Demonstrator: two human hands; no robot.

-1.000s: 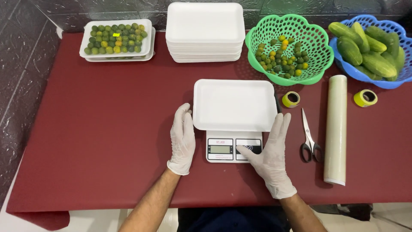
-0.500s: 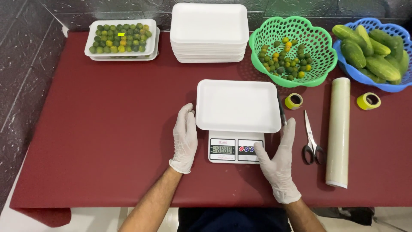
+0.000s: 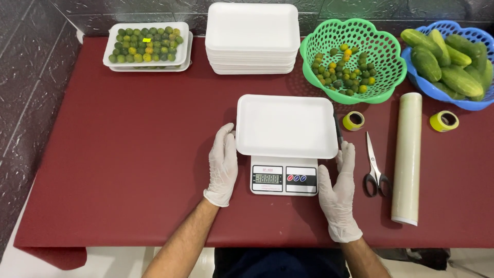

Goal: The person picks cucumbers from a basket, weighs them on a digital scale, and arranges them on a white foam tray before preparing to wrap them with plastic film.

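Observation:
An empty white foam tray (image 3: 285, 125) lies on a small white digital scale (image 3: 284, 179) in the middle of the dark red table (image 3: 118, 170). My left hand (image 3: 223, 163), in a white glove, rests flat on the table against the scale's left side, fingertips by the tray's left edge. My right hand (image 3: 339, 192), also gloved, lies along the scale's right side with its fingers reaching the tray's right corner. Neither hand holds anything.
A stack of white foam trays (image 3: 252, 38) stands at the back. A filled tray of small green citrus (image 3: 146, 45) is back left. A green basket (image 3: 352, 59) holds more citrus; a blue basket (image 3: 447, 62) holds cucumbers. Scissors (image 3: 374, 167), a cling-film roll (image 3: 407, 157) and two yellow tape rolls (image 3: 353, 120) lie right.
My right hand slid from over the scale's front buttons to the scale's right side. The left hand stayed beside the scale.

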